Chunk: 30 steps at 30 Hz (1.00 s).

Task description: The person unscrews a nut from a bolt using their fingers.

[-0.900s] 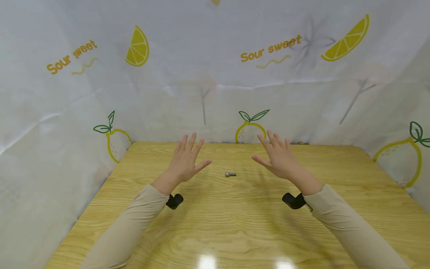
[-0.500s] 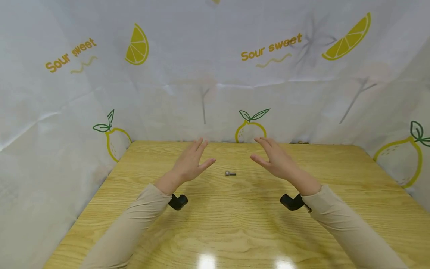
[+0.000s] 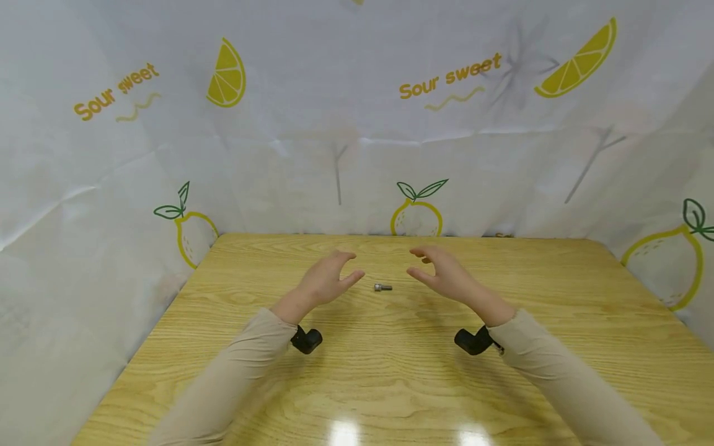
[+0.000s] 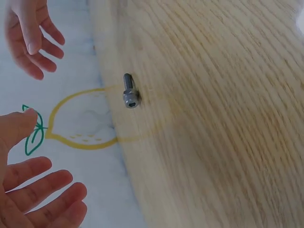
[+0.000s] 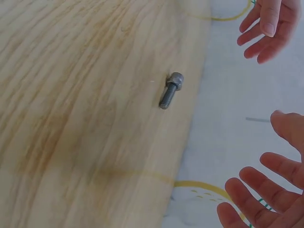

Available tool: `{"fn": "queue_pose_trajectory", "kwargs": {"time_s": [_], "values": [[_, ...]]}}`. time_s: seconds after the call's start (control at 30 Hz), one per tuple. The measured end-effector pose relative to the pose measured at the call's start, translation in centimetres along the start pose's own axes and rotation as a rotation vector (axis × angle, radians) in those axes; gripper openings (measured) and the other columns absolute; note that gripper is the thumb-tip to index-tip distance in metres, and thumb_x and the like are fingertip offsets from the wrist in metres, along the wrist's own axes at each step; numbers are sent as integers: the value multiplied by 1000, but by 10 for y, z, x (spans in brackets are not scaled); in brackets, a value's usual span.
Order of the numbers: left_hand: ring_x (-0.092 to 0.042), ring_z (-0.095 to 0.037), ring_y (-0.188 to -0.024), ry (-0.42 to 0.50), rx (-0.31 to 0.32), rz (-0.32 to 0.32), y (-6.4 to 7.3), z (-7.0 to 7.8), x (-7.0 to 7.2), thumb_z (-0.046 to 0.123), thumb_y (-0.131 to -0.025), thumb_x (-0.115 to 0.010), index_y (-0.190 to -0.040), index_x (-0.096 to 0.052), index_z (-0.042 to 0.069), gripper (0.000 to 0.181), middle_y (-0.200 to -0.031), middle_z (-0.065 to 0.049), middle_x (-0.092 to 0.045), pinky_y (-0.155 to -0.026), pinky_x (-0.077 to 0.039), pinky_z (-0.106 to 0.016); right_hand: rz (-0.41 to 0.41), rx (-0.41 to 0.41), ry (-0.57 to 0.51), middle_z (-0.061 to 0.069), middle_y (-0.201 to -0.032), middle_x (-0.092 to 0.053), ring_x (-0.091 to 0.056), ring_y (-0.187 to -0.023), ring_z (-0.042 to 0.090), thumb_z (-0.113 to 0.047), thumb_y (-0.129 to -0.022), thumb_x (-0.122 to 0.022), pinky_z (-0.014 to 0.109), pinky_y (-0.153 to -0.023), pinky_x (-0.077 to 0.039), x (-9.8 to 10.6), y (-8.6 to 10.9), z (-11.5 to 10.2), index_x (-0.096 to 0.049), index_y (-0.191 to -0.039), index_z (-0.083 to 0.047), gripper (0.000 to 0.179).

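A small metal socket-head bolt (image 3: 383,287) lies on its side on the wooden table, its head to the left in the head view. Its hex socket shows in the left wrist view on the bolt head (image 4: 131,100), and the right wrist view shows the threaded bolt shank (image 5: 167,96). To the left of the bolt hovers my left hand (image 3: 326,279), thumb apart from loosely bent fingers. My right hand (image 3: 446,275) hovers on the other side, posed much the same way. Both hands hold nothing and are apart from the bolt.
The wooden table (image 3: 385,371) reaches back to a white curtain (image 3: 279,167) printed with lemons, which also hangs along both sides. A black wrist mount (image 3: 307,341) sits under the left wrist, and another black mount (image 3: 473,341) under the right.
Both hands have come down and inward toward the bolt. Their fingers, spread and straight at first, are now closer together and gently bent. The bolt stays where it was.
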<state>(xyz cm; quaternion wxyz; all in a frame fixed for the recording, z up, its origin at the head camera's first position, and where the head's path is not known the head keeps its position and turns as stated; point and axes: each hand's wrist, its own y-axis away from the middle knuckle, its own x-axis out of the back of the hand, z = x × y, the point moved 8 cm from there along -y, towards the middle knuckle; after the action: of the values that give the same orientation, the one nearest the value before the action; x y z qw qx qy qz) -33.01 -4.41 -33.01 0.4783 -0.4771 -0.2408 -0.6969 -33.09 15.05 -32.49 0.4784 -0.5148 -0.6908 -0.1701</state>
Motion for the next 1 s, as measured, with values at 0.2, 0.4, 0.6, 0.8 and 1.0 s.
{"fn": "queue_pose_trajectory", "kwargs": {"time_s": [0.2,0.4,0.6,0.8,1.0], "values": [[-57,-29,-114,58,-24,-31,-6,-1,-16,31,-94,-56,-132,-50,3,48,-132,-15,-55,-94,-49,-41,-43,-16,-44,25,-124,-57,-59,-104,38,-20,-93,-59,49,-89,-49,-17,-4,7,-52,-126,4,42],[-61,-28,-107,126,-4,-49,-12,-3,-27,27,-93,-58,-128,-54,1,43,-127,-14,-59,-89,-51,-39,-83,-42,-89,26,-117,-60,-62,-97,34,-18,-92,-59,43,-83,-53,-32,-8,12,-55,-123,6,39],[-64,-27,-99,179,33,-65,-19,-6,-38,25,-92,-60,-124,-58,2,39,-118,-14,-63,-84,-53,-37,-108,-55,-113,24,-111,-62,-63,-93,33,-16,-92,-60,41,-81,-53,-43,-13,15,-58,-117,6,34],[-64,-27,-96,234,74,-89,-26,-9,-50,21,-92,-60,-120,-61,2,35,-113,-16,-65,-81,-53,-35,-164,-100,-160,21,-106,-64,-63,-92,32,-16,-91,-60,39,-80,-54,-56,-18,20,-61,-113,5,30],[-62,-27,-98,261,99,-111,-28,-10,-59,21,-92,-60,-120,-61,2,34,-109,-16,-65,-78,-52,-34,-187,-97,-164,20,-101,-65,-63,-92,31,-12,-90,-62,39,-81,-54,-66,-23,20,-62,-109,7,28]]}}
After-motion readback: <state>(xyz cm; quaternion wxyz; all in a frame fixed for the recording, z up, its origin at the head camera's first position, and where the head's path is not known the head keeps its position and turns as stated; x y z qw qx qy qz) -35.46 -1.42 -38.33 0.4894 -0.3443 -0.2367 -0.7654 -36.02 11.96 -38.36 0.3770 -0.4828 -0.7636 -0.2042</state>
